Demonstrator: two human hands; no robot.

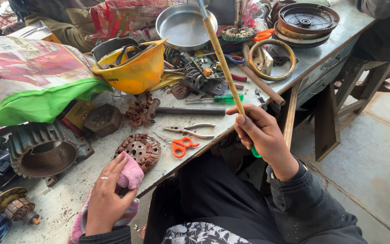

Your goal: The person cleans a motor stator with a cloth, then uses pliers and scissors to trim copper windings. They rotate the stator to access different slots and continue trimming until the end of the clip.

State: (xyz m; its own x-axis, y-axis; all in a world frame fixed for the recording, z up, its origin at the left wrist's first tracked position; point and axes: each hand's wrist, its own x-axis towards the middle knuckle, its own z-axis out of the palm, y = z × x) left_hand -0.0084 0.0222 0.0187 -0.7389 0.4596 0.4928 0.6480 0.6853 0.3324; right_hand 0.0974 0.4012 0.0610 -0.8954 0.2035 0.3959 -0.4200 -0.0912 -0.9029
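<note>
The left hand lay flat w/ fingers spread loosely over a pink cloth at the near edge of the workbench, pressing it down rather than gripping; a ring showed on one finger. The cloth touched the near side of a round rusty slotted disc, approx. at the bench's front edge. The right hand was closed tight round a long yellowish rod, held up off the bench & tilted, its upper end w/ a metal tip running out the top of the view, a bit of green handle poking out below the fist. Just beyond the disc lay orange-handled scissors and a pair of pliers w/ pale grips, near each other but apart. Further back: a green-handled screwdriver, a hammer lying flat, a yellow hard hat turned upside down w/ bits inside, a circuit board, a steel pan and stacked dark round covers at the far right corner. To the left sat a heavy ribbed motor housing on its side, a small wound rotor by the near left corner, and a printed sack w/ green lining draped over the bench
</note>
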